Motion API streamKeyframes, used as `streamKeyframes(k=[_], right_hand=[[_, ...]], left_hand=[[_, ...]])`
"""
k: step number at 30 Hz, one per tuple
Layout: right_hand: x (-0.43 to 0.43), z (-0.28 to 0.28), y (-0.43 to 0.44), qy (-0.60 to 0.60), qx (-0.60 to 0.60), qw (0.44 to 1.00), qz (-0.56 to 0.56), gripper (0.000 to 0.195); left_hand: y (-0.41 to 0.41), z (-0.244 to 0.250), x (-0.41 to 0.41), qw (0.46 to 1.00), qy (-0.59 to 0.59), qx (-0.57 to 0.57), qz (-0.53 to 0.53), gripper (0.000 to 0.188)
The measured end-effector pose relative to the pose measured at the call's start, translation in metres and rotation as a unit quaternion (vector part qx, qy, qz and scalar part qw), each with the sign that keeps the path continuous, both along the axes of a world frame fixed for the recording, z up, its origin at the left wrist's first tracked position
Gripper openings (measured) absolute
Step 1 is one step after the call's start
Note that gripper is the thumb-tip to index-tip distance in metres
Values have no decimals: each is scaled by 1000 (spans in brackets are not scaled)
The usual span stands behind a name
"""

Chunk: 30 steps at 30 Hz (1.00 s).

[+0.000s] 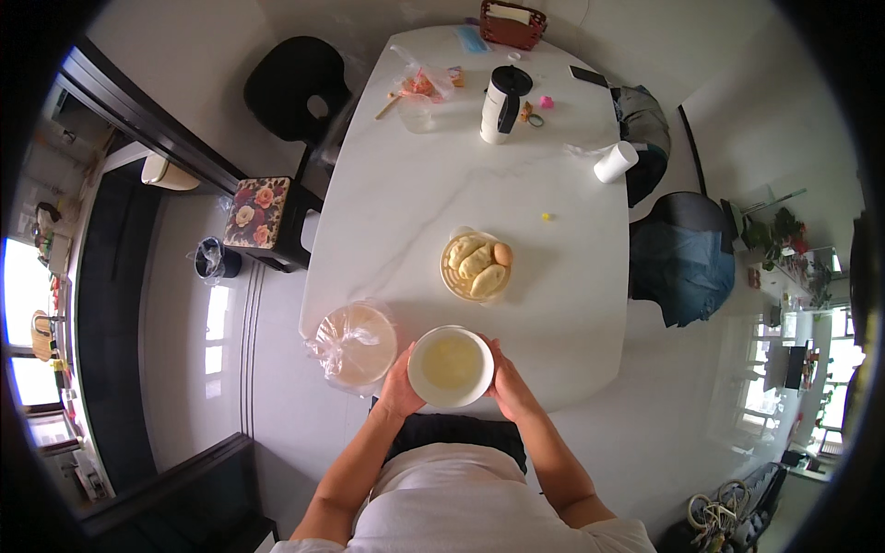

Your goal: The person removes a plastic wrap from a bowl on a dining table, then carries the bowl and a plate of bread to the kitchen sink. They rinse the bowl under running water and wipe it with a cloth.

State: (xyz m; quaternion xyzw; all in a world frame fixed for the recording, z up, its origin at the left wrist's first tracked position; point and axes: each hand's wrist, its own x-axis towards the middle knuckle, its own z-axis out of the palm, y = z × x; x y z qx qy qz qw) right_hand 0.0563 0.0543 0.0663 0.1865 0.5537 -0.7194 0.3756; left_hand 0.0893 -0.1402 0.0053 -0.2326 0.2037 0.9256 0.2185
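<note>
A white bowl (451,366) with pale yellowish contents is held level between both hands at the near edge of the marble-patterned table (408,200). My left hand (402,384) grips its left side, and my right hand (507,379) grips its right side. Just beyond the bowl, a round slotted basket (454,278) holds several pale dough-like pieces (476,263) and a brown egg (502,254). To the left of my left hand, a round container wrapped in clear plastic (356,342) stands at the table's corner.
Farther back stand a white jug with a black lid (495,114), a clear plastic cup (415,114) and a white cup lying tilted (615,163). A red-brown basket (513,26) is at the far end. A floral-topped stool (257,212) is on the left, a cloth-draped chair (681,263) on the right.
</note>
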Motion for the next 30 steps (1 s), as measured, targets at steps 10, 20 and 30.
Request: streamKeyframes(k=[10,20,30], right_hand=[[-32,-30,26,55,19,998,18,64],[-105,-182,27,71,99,975,-184,34],[-79,-168,37,135,148,971,-130,31]], left_hand=[[-6,-40,-3,998,41,38,-35,62],[-8,-19,1,998,27,57,-4,62],[0,0,31,983,59,161,59,47]])
